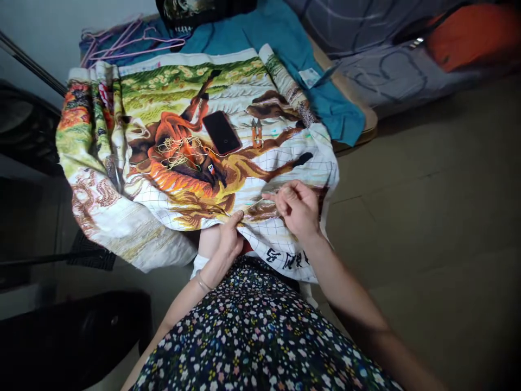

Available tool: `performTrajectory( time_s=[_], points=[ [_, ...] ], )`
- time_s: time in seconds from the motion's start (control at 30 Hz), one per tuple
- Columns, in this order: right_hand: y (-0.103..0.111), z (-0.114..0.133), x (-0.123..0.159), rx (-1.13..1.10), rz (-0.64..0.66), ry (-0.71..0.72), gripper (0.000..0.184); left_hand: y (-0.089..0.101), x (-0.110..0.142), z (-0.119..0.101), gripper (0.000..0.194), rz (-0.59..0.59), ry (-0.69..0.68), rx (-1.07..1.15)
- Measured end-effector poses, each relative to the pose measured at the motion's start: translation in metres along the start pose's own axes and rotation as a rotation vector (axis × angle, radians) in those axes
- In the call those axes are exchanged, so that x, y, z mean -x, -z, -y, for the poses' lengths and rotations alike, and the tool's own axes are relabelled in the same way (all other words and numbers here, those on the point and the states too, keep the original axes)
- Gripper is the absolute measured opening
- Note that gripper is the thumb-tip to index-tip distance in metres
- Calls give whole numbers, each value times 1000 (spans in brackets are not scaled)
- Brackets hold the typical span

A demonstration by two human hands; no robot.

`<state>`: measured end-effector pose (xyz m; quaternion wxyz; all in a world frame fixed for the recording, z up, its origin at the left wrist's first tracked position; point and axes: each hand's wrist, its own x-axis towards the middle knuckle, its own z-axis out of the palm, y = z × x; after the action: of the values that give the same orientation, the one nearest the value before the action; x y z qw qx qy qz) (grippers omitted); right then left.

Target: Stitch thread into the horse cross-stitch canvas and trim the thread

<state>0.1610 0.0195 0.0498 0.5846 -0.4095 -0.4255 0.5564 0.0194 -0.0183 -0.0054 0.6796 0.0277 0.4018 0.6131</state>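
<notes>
Okay so, looks to me like you're partway through drawing a stitch on the big white cloth with the multicoloured stitched picture [171, 87]. It lies under the black rectangular phone with the reddish edge [222, 133] and spreads out all around it, its far part over the surface [369, 120] and its near edge down by your lap.

Your left hand [228, 239] is on the near side of the phone, thumb on top of the cloth and pinching that near edge. The rest of those fingers are tucked underneath, so I can't tell how they sit. Your right hand [301, 212] is nearer you than the phone and off to its right, fingers curled and closed on a thin pale yellow thread [254, 205]. The thread runs from beside your left thumb up to your right fingertips. No clue if there's a needle in there, too small to see.

Imo the next move calls for an even, gentle pull with the right while the left keeps the fabric from puckering, since the near edge hangs pretty loose. I'd also watch the loose tangle of yellowish thread [183, 152] just left of the phone, it could snag. The small orange-handled snips with dark tips [256, 133] are just right of the phone, within easy reach imo.
</notes>
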Motion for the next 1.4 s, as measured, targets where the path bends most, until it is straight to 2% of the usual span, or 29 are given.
performTrajectory(
  time_s=[0.13, 0.23, 0.33, 0.63, 0.87, 1.0, 1.23, 1.4],
  points=[
    [3, -22, 15, 415, 194, -102, 21, 0, -1, -1, 51, -13, 6, -29],
    [1, -30, 19, 718, 291, -33, 16, 0, -2, -1, 51, -33, 2, -43],
    [-3, -31, 19, 857, 312, 34, 23, 0, -2, 0, 49, -44, -8, -38],
    [-7, -30, 17, 995, 318, 133, 25, 0, -3, 0, 39, -46, 2, -30],
    [-12, -27, 17, 1244, 357, 200, 24, 3, -4, 0, 37, -27, 13, -51],
    [-7, -28, 13, 1197, 403, 186, 21, 2, -3, -2, 41, -19, 34, -58],
    [-1, -36, 8, 1157, 348, 260, 19, -4, -3, -7, 44, 2, 48, -46],
    [-3, -40, 5, 1167, 359, 289, 22, -3, -3, -9, 41, 16, 66, -47]
  ],
)
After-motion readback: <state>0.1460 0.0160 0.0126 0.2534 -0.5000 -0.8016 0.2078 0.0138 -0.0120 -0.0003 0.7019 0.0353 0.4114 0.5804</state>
